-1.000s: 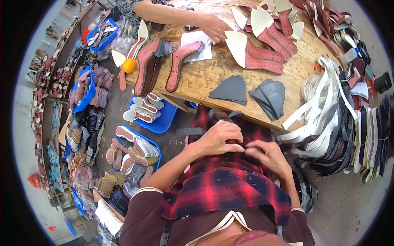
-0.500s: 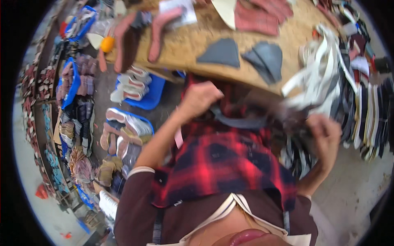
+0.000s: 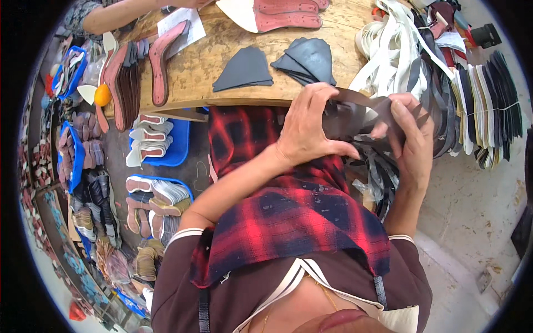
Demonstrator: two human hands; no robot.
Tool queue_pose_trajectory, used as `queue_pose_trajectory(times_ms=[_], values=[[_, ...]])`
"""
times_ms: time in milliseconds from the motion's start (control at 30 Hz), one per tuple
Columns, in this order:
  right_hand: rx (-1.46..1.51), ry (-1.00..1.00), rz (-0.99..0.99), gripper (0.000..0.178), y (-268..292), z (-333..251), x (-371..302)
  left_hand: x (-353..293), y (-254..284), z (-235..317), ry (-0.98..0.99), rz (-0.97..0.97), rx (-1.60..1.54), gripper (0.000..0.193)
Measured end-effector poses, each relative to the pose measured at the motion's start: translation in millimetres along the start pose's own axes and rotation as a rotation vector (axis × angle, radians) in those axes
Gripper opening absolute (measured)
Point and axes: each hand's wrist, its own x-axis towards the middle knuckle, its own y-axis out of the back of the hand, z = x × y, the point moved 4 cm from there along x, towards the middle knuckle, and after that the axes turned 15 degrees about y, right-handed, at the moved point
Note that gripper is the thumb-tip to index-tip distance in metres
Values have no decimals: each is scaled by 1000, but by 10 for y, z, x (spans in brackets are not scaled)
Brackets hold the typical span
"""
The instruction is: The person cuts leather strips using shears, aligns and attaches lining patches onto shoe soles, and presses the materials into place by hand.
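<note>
A dark grey-brown strip (image 3: pixel 363 100) of thin, smooth material is stretched and looped between my hands, just below the table's front edge. My right hand (image 3: pixel 413 130) grips it, thumb on top and fingers folded behind. My left hand (image 3: pixel 305 125) is curved round the other end, fingers bent over it and the thumb standing apart below. What the left fingertips press on is partly hidden. More dark strips (image 3: pixel 383 172) hang below my hands, beside the red-and-black checked apron (image 3: pixel 288 216) on my lap.
On the wooden table (image 3: pixel 205 64) lie grey cut pieces (image 3: pixel 244 69), pink curved pieces (image 3: pixel 161 66) and a white strip heap (image 3: pixel 394 41). Tied strips (image 3: pixel 488 105) hang at right. Blue bins (image 3: pixel 180 144) with shoe-shaped pieces stand left. Another person's arm (image 3: pixel 127 14) reaches over the table's far left.
My hands have come closer together and up toward the table edge, with the dark strip between them. The view has shifted, and another person's arm now shows at the upper left.
</note>
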Motion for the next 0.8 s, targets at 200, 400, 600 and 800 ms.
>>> queue_pose_trajectory(times_ms=[200,400,600,800], values=[[169,36,213,16,225,108,11,-119,141,-196,140,-210,29,22],[333,41,569,16,1056,30,73,-771,872,-473,235,-576,264,22],[418,98,408,13,1192,64,276,-874,1035,-635,448,-503,215,22],[-251,45,163,15,827,140,288,-735,1190,-774,530,-498,270,19]])
